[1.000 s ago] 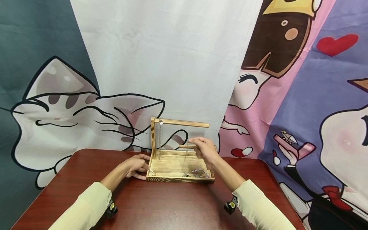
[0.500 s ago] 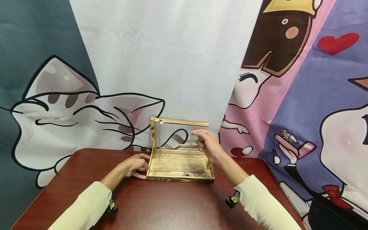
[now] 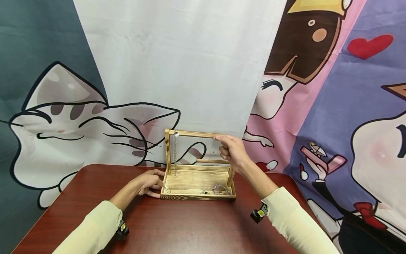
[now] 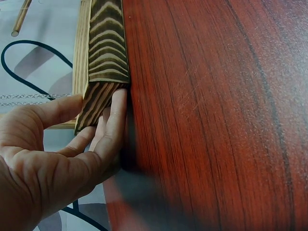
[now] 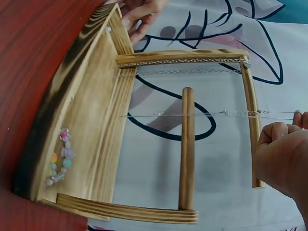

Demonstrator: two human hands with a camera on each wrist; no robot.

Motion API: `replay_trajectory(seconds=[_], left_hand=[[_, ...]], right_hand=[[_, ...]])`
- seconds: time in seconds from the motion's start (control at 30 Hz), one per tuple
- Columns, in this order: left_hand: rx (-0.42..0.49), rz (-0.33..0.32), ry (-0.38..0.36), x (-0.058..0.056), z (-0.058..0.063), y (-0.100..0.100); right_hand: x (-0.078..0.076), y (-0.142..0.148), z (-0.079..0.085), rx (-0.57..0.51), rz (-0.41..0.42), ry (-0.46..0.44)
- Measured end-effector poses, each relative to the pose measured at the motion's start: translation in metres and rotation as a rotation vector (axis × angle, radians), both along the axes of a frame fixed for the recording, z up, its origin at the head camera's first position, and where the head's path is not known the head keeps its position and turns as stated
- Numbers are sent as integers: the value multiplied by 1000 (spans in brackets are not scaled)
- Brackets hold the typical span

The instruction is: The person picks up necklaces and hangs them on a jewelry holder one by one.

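Observation:
A wooden jewelry stand (image 3: pixel 196 180) with a shallow tray and two crossbars stands on the table. My left hand (image 3: pixel 149 182) holds the tray's left end, thumb on the rim and fingers against the end wall in the left wrist view. Up at the top bar (image 3: pixel 193 134), my right hand (image 3: pixel 233 150) pinches a thin silver necklace (image 5: pixel 231 113). That necklace hangs down past the lower bar (image 5: pixel 187 144) in the right wrist view. Another silver chain (image 3: pixel 174 151) hangs near the top bar's left end. A beaded bracelet (image 5: pixel 67 153) lies in the tray's right part.
Small shiny pieces (image 3: pixel 204 192) lie beside the bracelet, and another (image 3: pixel 167 189) sits in the tray's left corner. The reddish-brown table (image 3: pixel 196 225) extends in front. A cartoon-printed cloth (image 3: pixel 190 70) hangs close behind the stand.
My right hand has risen with the necklace and moved slightly right, from beside the lower bar up to the top bar. My left hand has stayed at the tray's left end.

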State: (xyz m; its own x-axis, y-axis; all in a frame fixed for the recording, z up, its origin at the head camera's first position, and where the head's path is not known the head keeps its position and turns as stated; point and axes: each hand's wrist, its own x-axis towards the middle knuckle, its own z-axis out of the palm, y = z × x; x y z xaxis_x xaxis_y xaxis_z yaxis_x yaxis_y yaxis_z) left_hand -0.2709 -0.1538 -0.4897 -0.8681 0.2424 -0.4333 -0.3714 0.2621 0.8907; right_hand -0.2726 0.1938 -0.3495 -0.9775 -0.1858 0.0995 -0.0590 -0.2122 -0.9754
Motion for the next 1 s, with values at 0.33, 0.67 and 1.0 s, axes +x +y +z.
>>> replay_trajectory(seconds=[0.33, 0.67, 1.0], left_hand=[[4, -2, 1, -1, -1, -1], [6, -2, -3, 0, -1, -2], [3, -3, -2, 0, 0, -1]], right_hand=[[-2, 7, 17, -1, -26, 41], [-7, 13, 29, -13, -50, 71], [-11, 24, 43, -57, -89, 98]])
